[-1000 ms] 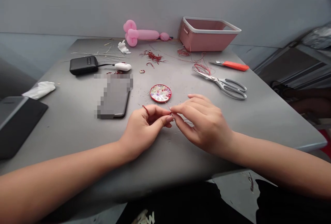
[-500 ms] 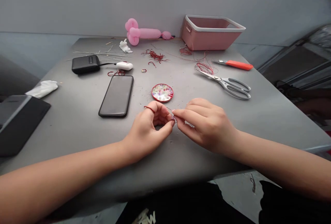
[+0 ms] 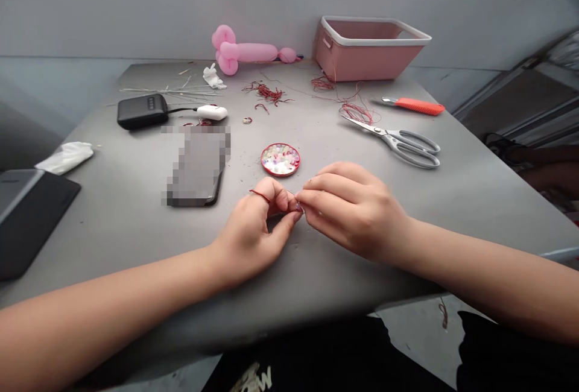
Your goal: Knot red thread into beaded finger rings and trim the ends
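Pinching red thread (image 3: 261,195) together, both hands' fingertips (image 3: 296,205) meet.

Thin red thread (image 3: 261,195) looped over left index finger, pinched between both fingertips.

Grey table (image 3: 113,199) against a plain grey wall (image 3: 136,0) — soft, even light

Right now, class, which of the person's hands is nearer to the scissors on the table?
Right. The right hand lies just in front of and left of the scissors, apart from them. The left hand sits farther left, beyond the right hand, below the round bead dish.
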`<state>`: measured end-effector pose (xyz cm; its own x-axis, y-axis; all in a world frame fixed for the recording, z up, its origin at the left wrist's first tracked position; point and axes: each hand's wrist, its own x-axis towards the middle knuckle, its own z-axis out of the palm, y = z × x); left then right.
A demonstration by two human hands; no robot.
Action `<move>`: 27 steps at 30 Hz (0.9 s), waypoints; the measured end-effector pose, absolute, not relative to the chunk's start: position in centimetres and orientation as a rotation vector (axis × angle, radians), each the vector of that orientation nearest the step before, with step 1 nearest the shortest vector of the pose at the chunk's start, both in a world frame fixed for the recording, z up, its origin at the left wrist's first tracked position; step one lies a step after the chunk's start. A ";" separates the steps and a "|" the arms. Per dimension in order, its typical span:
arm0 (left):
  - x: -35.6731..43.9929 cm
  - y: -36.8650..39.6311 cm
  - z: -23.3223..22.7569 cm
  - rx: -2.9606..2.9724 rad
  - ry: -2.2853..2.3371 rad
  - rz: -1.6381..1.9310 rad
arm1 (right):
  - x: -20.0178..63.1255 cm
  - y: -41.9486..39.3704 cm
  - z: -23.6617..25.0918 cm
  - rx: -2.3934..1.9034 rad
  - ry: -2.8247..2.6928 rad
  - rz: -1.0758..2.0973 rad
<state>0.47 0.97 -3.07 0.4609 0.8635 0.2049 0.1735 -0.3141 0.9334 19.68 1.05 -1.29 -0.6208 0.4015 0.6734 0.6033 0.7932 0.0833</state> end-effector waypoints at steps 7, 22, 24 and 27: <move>0.2 0.9 -2.9 1.834 0.976 0.883 | 20.1 1.4 -0.3 -0.896 -2.375 0.323; 0.1 0.3 -2.9 1.597 0.686 1.054 | 21.3 2.6 0.7 -0.851 -2.146 0.866; 0.1 0.4 -2.9 1.461 0.645 1.046 | 21.2 2.5 0.6 -0.765 -2.217 0.504; 0.4 0.6 -2.7 1.357 0.652 1.006 | 21.1 2.4 0.1 -0.616 -2.270 -0.026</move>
